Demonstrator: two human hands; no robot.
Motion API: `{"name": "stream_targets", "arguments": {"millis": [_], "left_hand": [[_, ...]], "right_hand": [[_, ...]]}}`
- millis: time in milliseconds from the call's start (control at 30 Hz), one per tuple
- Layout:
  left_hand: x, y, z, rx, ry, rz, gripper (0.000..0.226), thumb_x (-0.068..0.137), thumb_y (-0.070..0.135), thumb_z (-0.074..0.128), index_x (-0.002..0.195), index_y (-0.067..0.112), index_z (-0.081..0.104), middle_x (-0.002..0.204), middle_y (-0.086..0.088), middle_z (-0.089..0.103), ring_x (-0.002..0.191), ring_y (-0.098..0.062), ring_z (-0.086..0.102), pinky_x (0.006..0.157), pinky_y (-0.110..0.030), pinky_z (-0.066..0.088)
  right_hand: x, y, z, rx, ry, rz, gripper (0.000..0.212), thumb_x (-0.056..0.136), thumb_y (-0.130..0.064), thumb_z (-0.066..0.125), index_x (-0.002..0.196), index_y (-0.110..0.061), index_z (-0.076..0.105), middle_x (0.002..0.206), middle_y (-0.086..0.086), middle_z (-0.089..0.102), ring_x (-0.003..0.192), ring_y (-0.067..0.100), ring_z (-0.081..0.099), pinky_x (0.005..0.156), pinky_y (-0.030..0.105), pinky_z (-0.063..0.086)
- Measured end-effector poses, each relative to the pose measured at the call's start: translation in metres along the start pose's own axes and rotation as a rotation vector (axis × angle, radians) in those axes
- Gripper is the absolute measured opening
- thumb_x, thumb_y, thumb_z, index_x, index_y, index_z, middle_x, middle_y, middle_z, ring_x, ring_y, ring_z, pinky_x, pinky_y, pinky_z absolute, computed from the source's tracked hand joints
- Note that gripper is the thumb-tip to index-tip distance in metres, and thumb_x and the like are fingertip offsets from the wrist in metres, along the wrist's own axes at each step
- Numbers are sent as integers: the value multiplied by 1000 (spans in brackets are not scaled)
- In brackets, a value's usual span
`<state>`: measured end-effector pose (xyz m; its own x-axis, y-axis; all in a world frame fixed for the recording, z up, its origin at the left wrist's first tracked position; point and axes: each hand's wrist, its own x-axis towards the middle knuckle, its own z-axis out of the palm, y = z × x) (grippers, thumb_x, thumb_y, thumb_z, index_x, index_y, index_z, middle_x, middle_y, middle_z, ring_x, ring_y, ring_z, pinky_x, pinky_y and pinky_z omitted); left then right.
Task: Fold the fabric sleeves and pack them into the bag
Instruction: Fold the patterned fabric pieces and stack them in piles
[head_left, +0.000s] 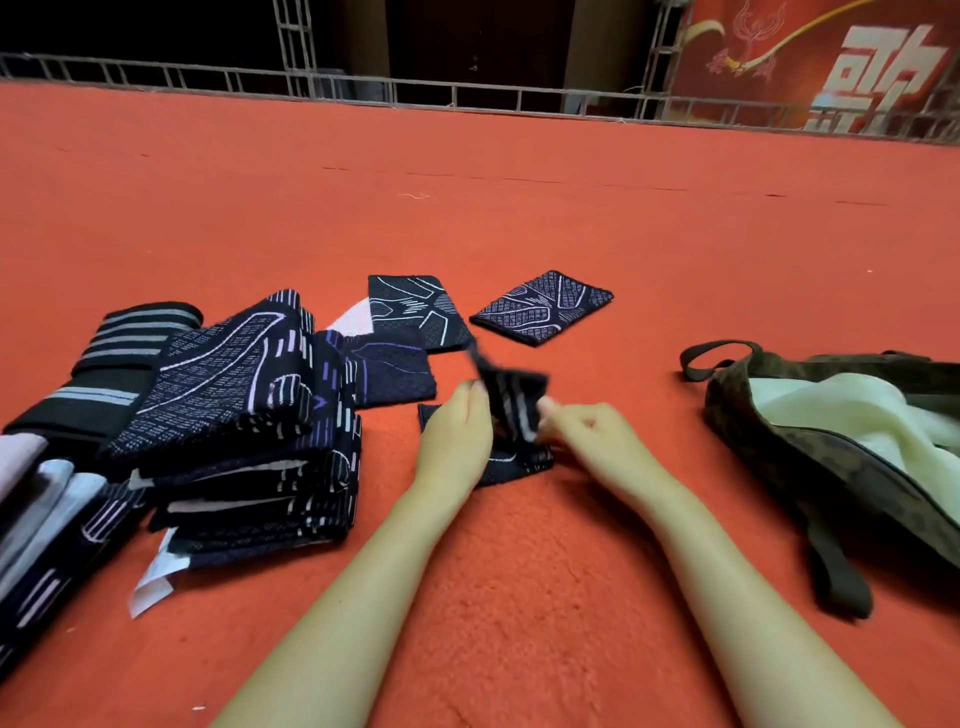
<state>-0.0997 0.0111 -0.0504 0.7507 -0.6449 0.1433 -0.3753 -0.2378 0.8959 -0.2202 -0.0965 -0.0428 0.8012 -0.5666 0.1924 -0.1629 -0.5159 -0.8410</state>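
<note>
Together, both hands pinching a dark sleeve (511, 405), left hand (457, 431) edge-on, right hand (587, 426) curled, forearms converging.

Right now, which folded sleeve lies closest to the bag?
The folded sleeve with the white diamond pattern, lying alone, angled, rightmost of those folded; the bag sits further right.

Red carpet (519, 208) (fuzzy), metal railing (467, 96), red banner (810, 62) behind.

sleeves (228, 395): knit cloth, matt | carpet (519, 208): fuzzy | bag (810, 457): woven cloth
</note>
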Motion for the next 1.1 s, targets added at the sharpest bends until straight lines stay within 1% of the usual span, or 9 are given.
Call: {"name": "stream_targets", "arguments": {"millis": [100, 200, 300, 433, 533, 633, 733, 933, 1100], "left_hand": [[-2, 3, 0, -2, 15, -20, 34, 102, 37, 25, 97, 14, 50, 101, -11, 63, 103, -31, 56, 89, -40, 41], [-2, 6, -2, -198, 54, -37, 38, 101, 44, 23, 99, 19, 52, 88, -2, 62, 95, -28, 59, 88, -40, 42], [2, 10, -6, -363, 112, -83, 42, 101, 45, 27, 108, 17, 57, 98, 6, 62, 97, -15, 57, 88, -31, 39], [3, 9, -15, -443, 66, -192, 24, 96, 34, 49, 108, 16, 60, 98, 5, 64, 92, -11, 60, 75, -23, 44], [3, 4, -21, -270, 79, -164, 14, 91, 15, 54, 102, 14, 63, 94, 4, 66, 93, -16, 62, 70, -21, 46], [1, -1, -27, 79, 121, -70, 22, 90, 16, 52, 111, 14, 57, 105, -1, 65, 104, -23, 59, 82, -31, 45], [-1, -7, -31, 580, 66, -91, 34, 90, 23, 48, 124, 16, 46, 116, -8, 62, 113, -32, 53, 93, -40, 41], [0, -4, -36, 376, -17, -220, 64, 89, 28, 49, 147, 20, 21, 119, -8, 60, 109, -31, 56, 93, -40, 45], [-4, -5, -32, 581, -21, -170, 64, 89, 29, 51, 147, 22, 25, 135, -12, 39, 127, -33, 33, 104, -42, 32]], "right_hand": [[0, 1, 11, -234, -9, -162, 43, 99, -25, 50, 60, -16, 68, 69, -1, 66, 74, 7, 55, 81, 23, 32], [1, 0, 9, -125, -7, -122, 57, 103, -32, 34, 57, -27, 68, 66, -9, 66, 75, -3, 55, 80, 16, 35], [4, 6, 8, -53, -26, -73, 67, 98, -44, 23, 62, -20, 74, 76, -6, 71, 87, 5, 58, 86, 26, 41], [2, 8, 10, -217, 2, -106, 37, 95, -39, 52, 69, -23, 73, 81, -5, 66, 92, 8, 51, 85, 26, 36], [2, 12, 13, -368, 46, -144, 12, 84, -34, 68, 94, -27, 70, 96, -10, 56, 99, 10, 46, 87, 24, 37], [2, 15, 16, -413, 46, -80, 42, 83, -38, 67, 123, -26, 59, 116, -7, 55, 113, 12, 43, 99, 29, 36], [3, 15, 15, -398, 53, -67, 50, 83, -38, 67, 130, -25, 54, 122, -6, 57, 117, 14, 42, 103, 31, 36], [4, 14, 16, -412, 54, -70, 44, 89, -35, 61, 130, -24, 54, 125, -6, 59, 119, 17, 42, 104, 37, 35], [8, 11, 22, -347, 109, -7, 37, 92, -29, 58, 128, -22, 56, 107, -4, 65, 103, 16, 51, 96, 39, 41]]}}
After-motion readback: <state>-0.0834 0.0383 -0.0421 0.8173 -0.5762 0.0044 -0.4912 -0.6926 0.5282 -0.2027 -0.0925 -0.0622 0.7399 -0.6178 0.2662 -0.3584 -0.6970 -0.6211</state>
